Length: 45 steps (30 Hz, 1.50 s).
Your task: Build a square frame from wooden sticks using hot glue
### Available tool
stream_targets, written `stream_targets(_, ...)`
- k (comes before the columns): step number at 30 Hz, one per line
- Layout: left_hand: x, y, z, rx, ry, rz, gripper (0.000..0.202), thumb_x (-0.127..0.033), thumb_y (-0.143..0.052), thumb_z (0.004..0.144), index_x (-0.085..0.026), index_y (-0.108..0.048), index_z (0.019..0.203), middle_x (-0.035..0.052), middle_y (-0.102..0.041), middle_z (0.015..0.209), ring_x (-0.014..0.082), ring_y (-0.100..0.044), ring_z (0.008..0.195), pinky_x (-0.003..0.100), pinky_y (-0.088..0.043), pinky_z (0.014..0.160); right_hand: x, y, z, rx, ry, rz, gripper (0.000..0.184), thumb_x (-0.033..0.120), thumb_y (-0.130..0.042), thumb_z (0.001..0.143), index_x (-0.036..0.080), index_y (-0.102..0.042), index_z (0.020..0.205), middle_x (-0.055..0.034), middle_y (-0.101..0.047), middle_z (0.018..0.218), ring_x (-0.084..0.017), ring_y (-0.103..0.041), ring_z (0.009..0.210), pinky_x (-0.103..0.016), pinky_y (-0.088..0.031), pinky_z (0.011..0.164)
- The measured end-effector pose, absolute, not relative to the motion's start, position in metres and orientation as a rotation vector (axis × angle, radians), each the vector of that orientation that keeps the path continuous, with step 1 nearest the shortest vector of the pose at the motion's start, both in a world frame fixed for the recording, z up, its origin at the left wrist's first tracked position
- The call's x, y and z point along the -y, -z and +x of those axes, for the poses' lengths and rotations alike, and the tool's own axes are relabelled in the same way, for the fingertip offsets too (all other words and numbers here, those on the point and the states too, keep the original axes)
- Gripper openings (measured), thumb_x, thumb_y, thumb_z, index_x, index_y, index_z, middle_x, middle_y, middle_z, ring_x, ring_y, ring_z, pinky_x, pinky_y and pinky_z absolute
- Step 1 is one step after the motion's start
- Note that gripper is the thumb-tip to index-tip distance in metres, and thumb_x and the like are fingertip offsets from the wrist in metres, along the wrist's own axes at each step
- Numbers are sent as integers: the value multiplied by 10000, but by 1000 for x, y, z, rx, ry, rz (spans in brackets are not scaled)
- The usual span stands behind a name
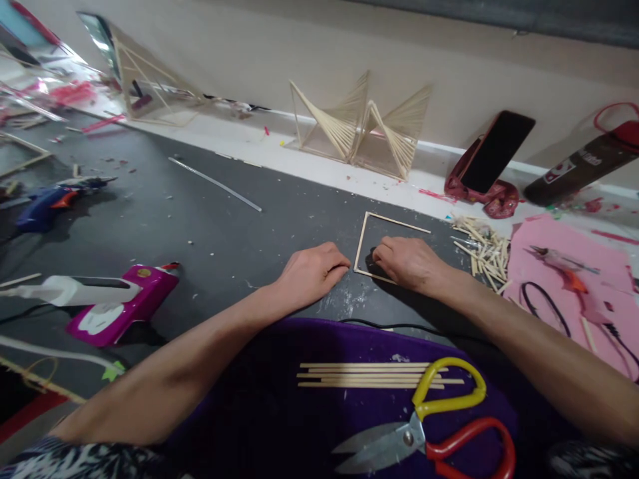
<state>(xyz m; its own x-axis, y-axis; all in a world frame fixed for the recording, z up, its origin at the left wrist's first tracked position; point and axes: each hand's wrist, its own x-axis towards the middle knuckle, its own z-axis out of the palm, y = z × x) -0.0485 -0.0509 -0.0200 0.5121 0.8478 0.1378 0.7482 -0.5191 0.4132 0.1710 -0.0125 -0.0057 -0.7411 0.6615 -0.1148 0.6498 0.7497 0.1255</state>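
Observation:
A thin stick frame [389, 222] lies flat on the dark mat [210, 219], with three sides showing. My left hand [312, 271] rests curled on the mat, its fingertips at the frame's near left corner. My right hand [409, 263] lies over the frame's near side, fingers curled and pressed down on the stick there. Both hands have their fingers closed. Several long sticks [372, 375] lie side by side on the purple cloth [279, 399] in front of me, next to scissors [429, 432] with a yellow and a red handle.
A pile of short stick offcuts [486, 254] lies right of the frame. A pink sheet [579, 293] holds a glue gun [564, 266]. A magenta glue gun [120, 303] and a blue one [47, 203] lie left. A stick model [362, 126], phone [494, 152] and bottle [582, 166] stand by the wall.

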Motion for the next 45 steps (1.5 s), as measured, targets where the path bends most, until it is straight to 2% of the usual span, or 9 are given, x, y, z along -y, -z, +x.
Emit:
stream_targets(4,50,20,-48,-1354,-452,2445,232,-253,-452,879,-208,-662,968,33,-643,947,154,-616,858,281,-479,769,3,2,172,-2710,-133,1137,228,192,-406,846,150,-612,935,-96,-641,870,-188,-582,718,-281,-308,563)
stream_targets(11,49,20,-48,-1337,-456,2434,233,-255,-451,875,-210,-666,956,32,-651,965,161,-624,845,293,-484,742,-22,-19,252,-2420,-287,1879,211,246,-427,830,182,-623,875,-87,-651,876,-188,-571,706,-273,-286,543)
stream_targets(16,48,24,-49,-1335,-515,2433,239,-258,-445,877,-212,-667,953,33,-648,951,154,-625,841,294,-491,757,-20,-22,300,-2445,-413,1937,300,181,-425,831,188,-616,1061,-141,-584,1165,-245,-554,988,-293,-338,606)
stream_targets(20,47,26,-49,-1293,-637,2418,256,-166,-441,851,-199,-652,992,33,-667,962,145,-628,878,287,-494,794,-8,-11,285,-2458,-312,2016,301,312,-418,886,223,-650,1056,-85,-676,987,-228,-613,865,-293,-376,619)
stream_targets(27,51,22,-50,-1338,-784,2182,311,-117,-405,857,-168,-636,1059,25,-711,927,67,-641,615,210,-524,682,16,3,201,-3072,121,1039,365,144,-429,886,270,-581,1193,-40,-606,1187,-156,-538,1004,-269,-404,786)
stream_targets(32,49,20,-50,-1341,-885,2330,259,-208,-444,882,-193,-643,1048,37,-696,984,131,-645,876,281,-514,814,12,8,209,-2993,-23,792,381,165,-434,895,242,-538,1253,-68,-566,1235,-192,-502,999,-311,-380,793)
stream_targets(38,41,26,-52,-1376,-857,2490,293,-195,-498,854,-194,-618,1121,73,-609,1218,224,-480,1204,469,-406,990,-2,-5,255,-2516,-378,1412,279,140,-427,853,146,-664,1000,-131,-640,910,-228,-568,843,-319,-357,662)
stream_targets(42,37,28,-53,-1463,-768,2492,316,-220,-520,844,-204,-605,1148,60,-595,1245,242,-445,1234,500,-388,992,-13,-11,244,-2546,-271,1605,296,268,-389,907,206,-645,1041,-81,-645,972,-198,-594,851,-281,-362,639)
stream_targets(45,36,29,-52,-1474,-800,2461,297,-234,-526,842,-197,-613,1123,63,-612,1214,230,-482,1191,475,-402,983,-35,-10,220,-2709,-149,1546,324,200,-366,913,207,-606,1130,-78,-633,1056,-179,-581,936,-264,-385,712)
